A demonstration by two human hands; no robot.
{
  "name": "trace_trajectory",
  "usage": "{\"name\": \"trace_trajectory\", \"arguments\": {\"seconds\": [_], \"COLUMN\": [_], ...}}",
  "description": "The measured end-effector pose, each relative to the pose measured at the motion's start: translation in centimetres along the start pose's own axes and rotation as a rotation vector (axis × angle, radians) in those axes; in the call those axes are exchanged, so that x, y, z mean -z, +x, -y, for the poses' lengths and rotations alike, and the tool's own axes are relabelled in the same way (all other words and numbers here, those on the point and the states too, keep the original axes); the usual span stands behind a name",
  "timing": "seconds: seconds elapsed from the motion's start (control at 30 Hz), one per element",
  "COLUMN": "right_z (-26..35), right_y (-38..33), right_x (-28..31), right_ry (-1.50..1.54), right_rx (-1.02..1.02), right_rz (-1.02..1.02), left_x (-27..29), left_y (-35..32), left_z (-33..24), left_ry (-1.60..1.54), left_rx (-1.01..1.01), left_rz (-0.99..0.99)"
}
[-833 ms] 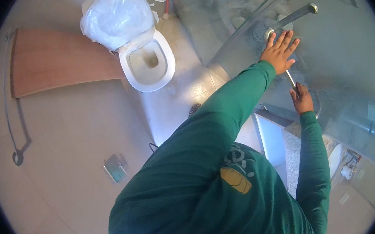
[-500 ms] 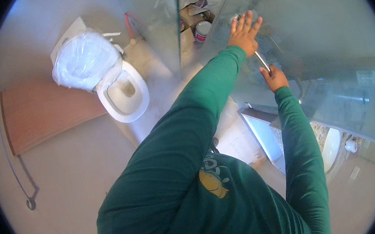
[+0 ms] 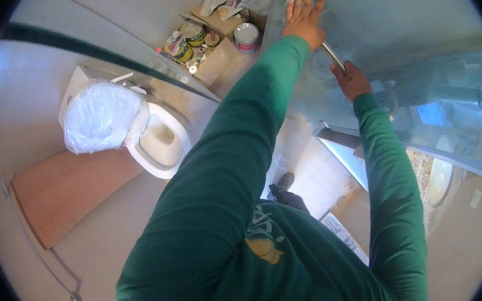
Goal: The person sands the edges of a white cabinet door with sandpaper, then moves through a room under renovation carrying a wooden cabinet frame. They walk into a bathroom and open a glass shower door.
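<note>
My left hand point(image 3: 303, 22) lies flat against a frosted, greenish glass panel point(image 3: 414, 38), its fingers spread. Just below it and to the right, my right hand point(image 3: 352, 80) is closed around the lower end of a shiny metal bar handle point(image 3: 333, 56) by the glass. The handle's upper end disappears behind my left hand and wrist. Both arms are stretched forward in green sleeves. Smeary marks cover parts of the glass.
A second glass panel point(image 3: 113, 67) slants across the left. Beyond it are paint cans point(image 3: 246, 37) and torn cardboard point(image 3: 219, 60). At left stand a toilet point(image 3: 180, 147) with a plastic-wrapped lid and a brown board point(image 3: 72, 188). A basin point(image 3: 440, 182) sits in a speckled counter at right.
Both hands have shifted slightly up the picture, keeping the same hold. The left glass panel's edge now slants, and the gap between the panels looks wider, showing more cans. My view has tilted.
</note>
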State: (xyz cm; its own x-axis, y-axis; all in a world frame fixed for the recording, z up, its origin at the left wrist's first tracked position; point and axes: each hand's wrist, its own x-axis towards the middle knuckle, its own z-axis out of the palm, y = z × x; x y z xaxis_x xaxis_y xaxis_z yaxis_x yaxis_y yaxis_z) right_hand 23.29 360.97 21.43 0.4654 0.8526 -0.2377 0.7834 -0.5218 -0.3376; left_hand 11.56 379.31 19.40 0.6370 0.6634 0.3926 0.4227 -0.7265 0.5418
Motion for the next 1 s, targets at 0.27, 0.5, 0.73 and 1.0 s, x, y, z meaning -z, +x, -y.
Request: {"name": "trace_trajectory", "arguments": {"seconds": [0.27,0.5,0.73,1.0], "right_z": [-0.7,-0.4,-0.2,-0.2], "right_y": [1.4,2.0,2.2,2.6], "right_x": [0.4,1.0,1.3,1.7], "right_ry": [0.025,-0.009,0.022,0.08], "right_rx": [0.014,0.044,0.079,0.091], "right_rz": [-0.04,-0.096,-0.105,-0.105], "left_x": [-1.6,-1.9,-1.9,-2.5], "left_y": [2.6,4.2,4.4,5.2], "left_z": [0.4,0.4,0.7,1.2], "left_ry": [0.03,-0.014,-0.017,-0.121], "left_rx": [-0.028,-0.024,-0.059,-0.102], "left_rz": [0.067,0.069,0.046,-0.046]}}
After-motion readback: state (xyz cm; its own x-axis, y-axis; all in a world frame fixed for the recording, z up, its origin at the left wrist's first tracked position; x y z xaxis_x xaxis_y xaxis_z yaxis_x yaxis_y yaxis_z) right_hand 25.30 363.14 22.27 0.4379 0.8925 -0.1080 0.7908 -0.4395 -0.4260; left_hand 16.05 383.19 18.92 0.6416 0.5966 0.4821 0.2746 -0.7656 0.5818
